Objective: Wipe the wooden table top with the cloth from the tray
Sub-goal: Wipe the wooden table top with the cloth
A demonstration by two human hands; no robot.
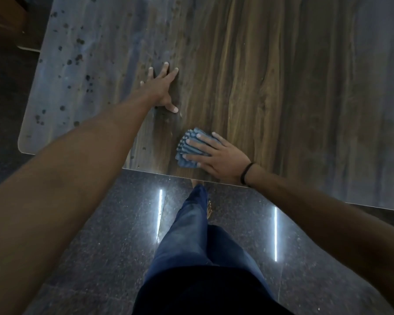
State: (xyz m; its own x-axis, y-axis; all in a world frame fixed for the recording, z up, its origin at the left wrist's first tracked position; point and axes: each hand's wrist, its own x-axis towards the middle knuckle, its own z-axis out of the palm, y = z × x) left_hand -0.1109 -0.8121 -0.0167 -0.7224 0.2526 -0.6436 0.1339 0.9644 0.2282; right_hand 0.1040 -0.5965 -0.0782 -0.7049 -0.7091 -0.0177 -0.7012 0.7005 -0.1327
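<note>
Nearest to me, below the cloth in the view, were my blue trouser leg and the dark polished floor. Just beyond them, the folded blue cloth lay on the wooden table top, close to its near edge. My right hand lay flat on the cloth, fingers straight and spread, pressing it down rather than gripping it. A dark band circled that wrist. Beyond the cloth and a little to its left, my left hand rested on the bare wood, fingers splayed, holding nothing, bracing me. Farther to the left of the cloth, dark spots were scattered over the table's greyish side. No tray was in view. I judged the wiping under way, with the spotted part not yet done. To do it well I would keep the whole palm's weight on the cloth, sweep in long overlapping strokes toward those spots, and lift the bracing hand clear before the cloth reached it.
</note>
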